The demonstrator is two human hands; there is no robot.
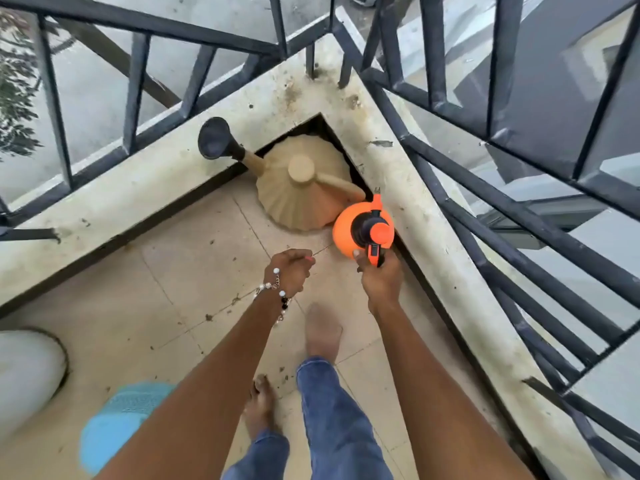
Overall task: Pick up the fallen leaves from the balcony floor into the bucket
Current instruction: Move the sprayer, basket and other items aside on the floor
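My right hand (381, 282) grips the handle of an orange spray bottle (362, 230), which stands or hangs low beside the balcony's corner curb. My left hand (289, 268), with a beaded bracelet on the wrist, hovers to the left of the bottle; its fingers are curled and I cannot make out anything in them. Small dark bits of leaf litter (209, 317) lie scattered over the beige floor tiles. A blue bucket (117, 424) shows at the lower left, blurred and partly behind my left arm.
A tan watering can (301, 188) with a dark rose sits in the corner. A pale concrete curb (166, 171) with black metal railing (135, 81) bounds the floor on two sides. A white round object (27, 372) sits at the left edge. My bare feet stand on the tiles.
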